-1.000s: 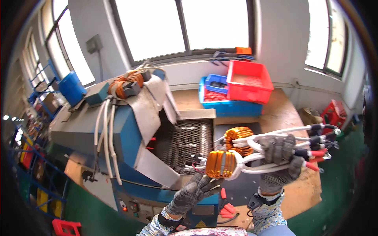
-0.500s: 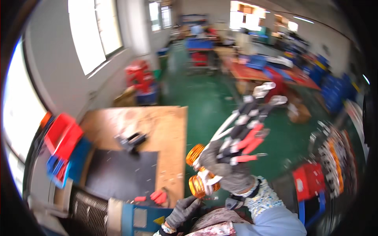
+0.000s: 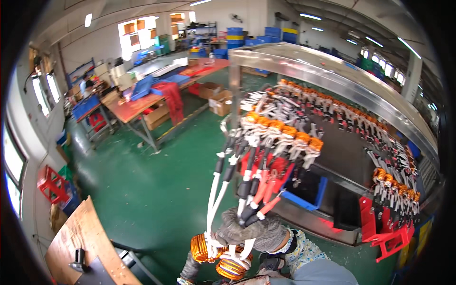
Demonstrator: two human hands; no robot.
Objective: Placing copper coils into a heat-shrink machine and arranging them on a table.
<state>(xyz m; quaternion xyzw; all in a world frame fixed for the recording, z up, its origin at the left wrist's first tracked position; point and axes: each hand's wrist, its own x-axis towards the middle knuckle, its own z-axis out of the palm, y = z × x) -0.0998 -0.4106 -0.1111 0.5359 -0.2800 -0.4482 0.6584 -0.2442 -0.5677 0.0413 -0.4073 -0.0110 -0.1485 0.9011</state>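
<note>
Coil harness (image 3: 223, 256) gripped, left hand (image 3: 191, 268) mostly hidden, cropped

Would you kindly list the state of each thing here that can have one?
Right hand: gloved, shut around the lead bundle.
Left hand: gloved, under the coils, grip hidden.
Coils: two orange windings, held in the air.
Leads: white, black and red, sticking upward.
Rack: hung with rows of similar coils.
</note>
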